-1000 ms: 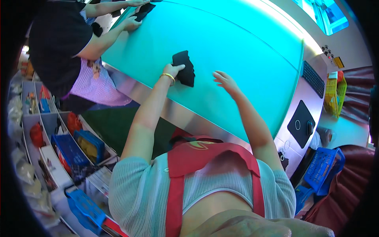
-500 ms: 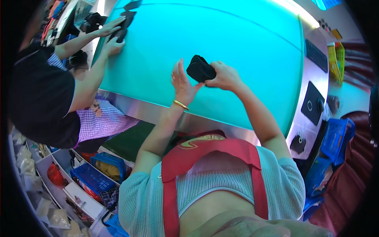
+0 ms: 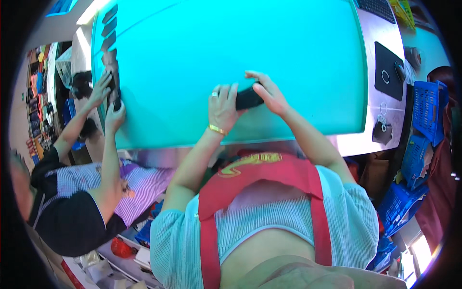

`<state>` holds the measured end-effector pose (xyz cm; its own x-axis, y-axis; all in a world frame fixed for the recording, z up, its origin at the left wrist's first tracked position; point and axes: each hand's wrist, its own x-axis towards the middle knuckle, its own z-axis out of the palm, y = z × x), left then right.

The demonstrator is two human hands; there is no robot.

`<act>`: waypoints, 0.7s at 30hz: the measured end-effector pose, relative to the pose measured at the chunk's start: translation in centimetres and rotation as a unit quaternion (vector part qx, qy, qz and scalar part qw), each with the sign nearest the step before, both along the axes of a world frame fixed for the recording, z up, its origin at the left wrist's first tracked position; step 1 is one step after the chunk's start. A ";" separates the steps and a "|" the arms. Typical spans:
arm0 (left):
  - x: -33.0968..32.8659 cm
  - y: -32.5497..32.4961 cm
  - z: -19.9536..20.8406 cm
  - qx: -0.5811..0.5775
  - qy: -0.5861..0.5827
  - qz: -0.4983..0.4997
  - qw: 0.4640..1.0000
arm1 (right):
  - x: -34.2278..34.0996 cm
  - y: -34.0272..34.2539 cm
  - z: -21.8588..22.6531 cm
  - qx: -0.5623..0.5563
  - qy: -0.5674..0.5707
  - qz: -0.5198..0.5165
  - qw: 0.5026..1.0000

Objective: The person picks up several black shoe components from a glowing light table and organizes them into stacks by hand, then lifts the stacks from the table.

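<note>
Head view: black fabric bundle (image 3: pixel 248 99); left hand (image 3: pixel 223 108), fingers clamped thereon; right hand (image 3: pixel 272 95), fingers' closure unclear; apron (image 3: pixel 288 177) (yellow emblem (image 3: pixel 262 158)).

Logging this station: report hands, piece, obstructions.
Left hand, right hand at opposite ends of black piece. Piece over teal tabletop. Co-worker's hands at left edge, apart.

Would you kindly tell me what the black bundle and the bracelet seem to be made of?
Black bundle: perhaps matte fabric, dark with little shine; blur leaves this open. Bracelet: probably polished, gold-coloured metal, judging by its yellow gleam.
</note>
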<state>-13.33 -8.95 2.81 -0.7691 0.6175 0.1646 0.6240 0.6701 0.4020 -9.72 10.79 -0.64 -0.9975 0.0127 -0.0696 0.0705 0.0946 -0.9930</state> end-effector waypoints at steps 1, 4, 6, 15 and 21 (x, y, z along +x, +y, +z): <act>-0.1 0.3 0.2 -0.057 -0.001 -0.009 0.998 | -0.2 0.5 -0.2 -0.011 -0.006 -0.019 1.000; -3.3 1.5 0.8 -0.096 0.024 -0.041 0.994 | -1.5 1.9 2.9 0.399 0.154 0.092 0.899; -6.5 2.9 0.8 -0.070 0.050 -0.067 0.994 | -4.3 2.0 2.0 0.383 0.133 0.069 0.912; -37.9 13.7 -2.0 -0.058 0.109 -0.055 0.991 | -37.2 11.3 0.3 0.427 0.067 -0.121 0.893; -50.2 18.2 0.1 -0.176 0.098 -0.008 0.979 | -51.3 13.6 0.7 0.454 -0.051 -0.105 0.883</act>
<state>-63.58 9.22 2.88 -0.7337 0.6743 0.0831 0.6777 0.7351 0.0181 -61.04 24.36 0.08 -0.9555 0.2938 -0.0256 0.2666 0.8232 -0.5012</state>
